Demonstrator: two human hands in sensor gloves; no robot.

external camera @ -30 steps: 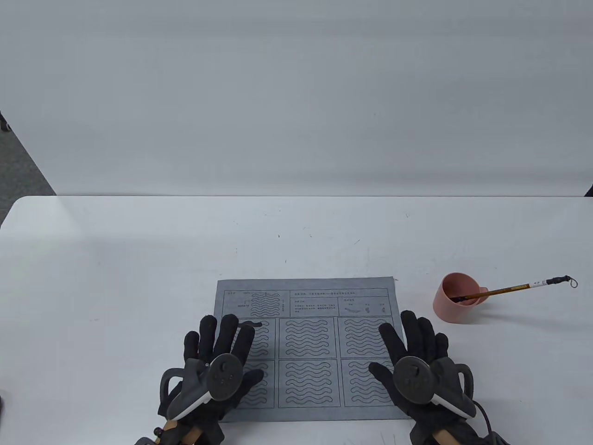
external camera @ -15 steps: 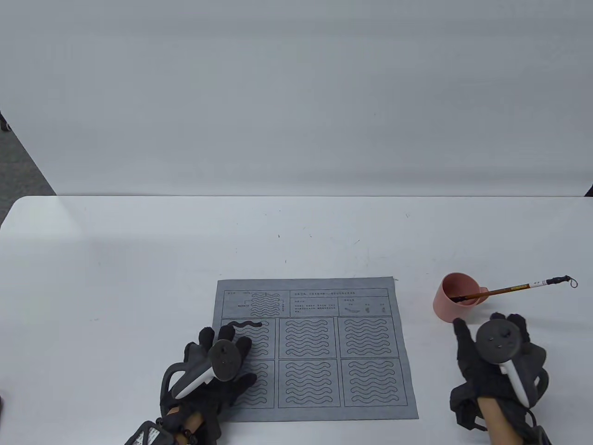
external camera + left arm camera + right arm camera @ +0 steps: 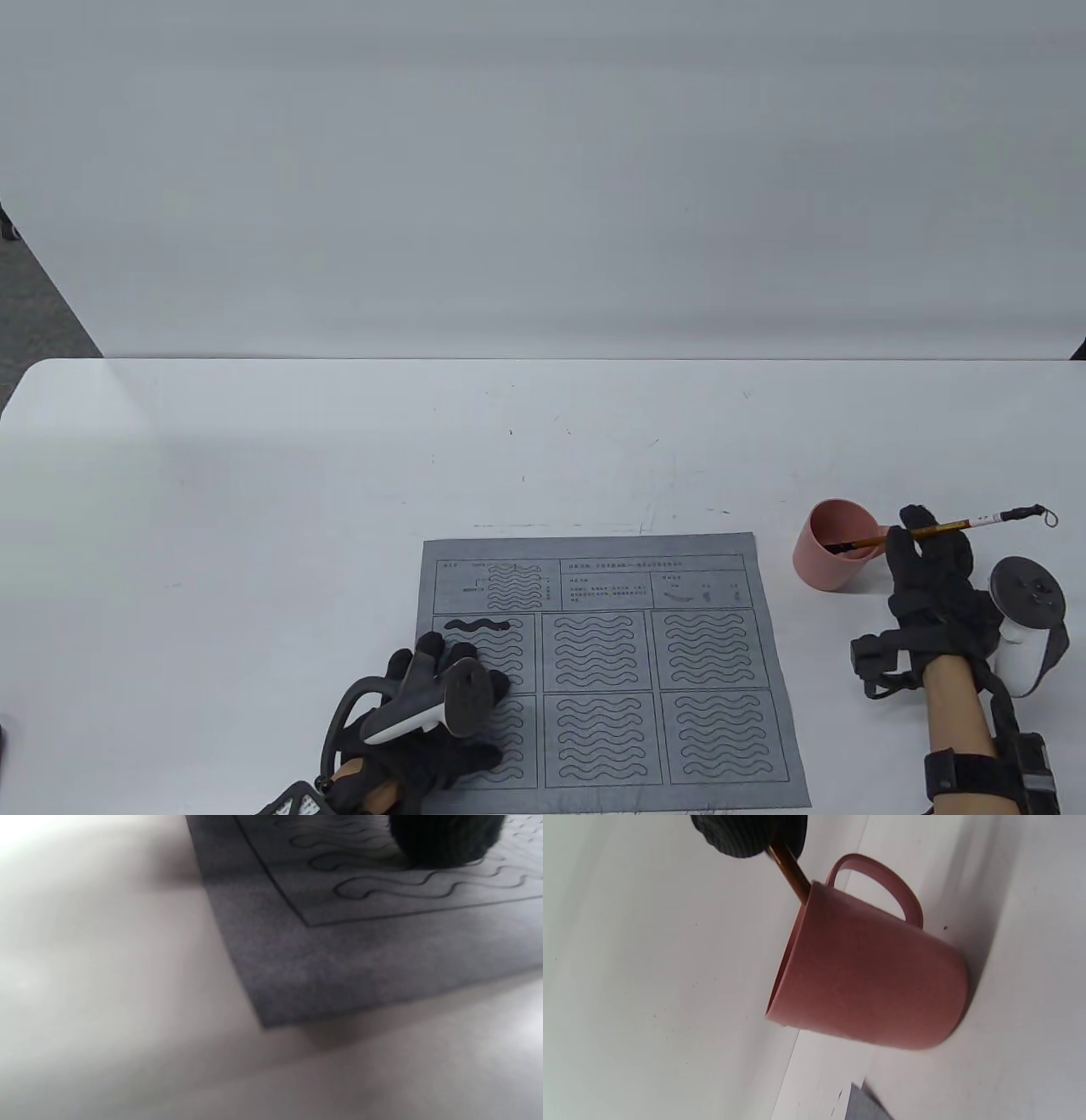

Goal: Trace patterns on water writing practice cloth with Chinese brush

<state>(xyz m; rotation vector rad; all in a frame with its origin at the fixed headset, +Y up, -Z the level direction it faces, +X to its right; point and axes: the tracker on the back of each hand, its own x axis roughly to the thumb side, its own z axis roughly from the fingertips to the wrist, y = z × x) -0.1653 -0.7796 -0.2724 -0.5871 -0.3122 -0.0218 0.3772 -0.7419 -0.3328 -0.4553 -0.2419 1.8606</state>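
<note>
Table view: the water writing practice cloth (image 3: 611, 671) lies at the table's near edge, left hand (image 3: 433, 713) resting on its near-left panels with fingers extended, while the right hand (image 3: 933, 577) pinches the Chinese brush (image 3: 950, 528), whose tip stands in the pink mug (image 3: 827, 552) near the right edge. Left wrist view: a gloved fingertip (image 3: 445, 838) presses the cloth near its corner. Right wrist view: fingertips (image 3: 742, 834) grip the brush shaft above the mug rim; the step is brush pickup, and the next move likely requires lifting it clear and carrying it to an untraced wave.
</note>
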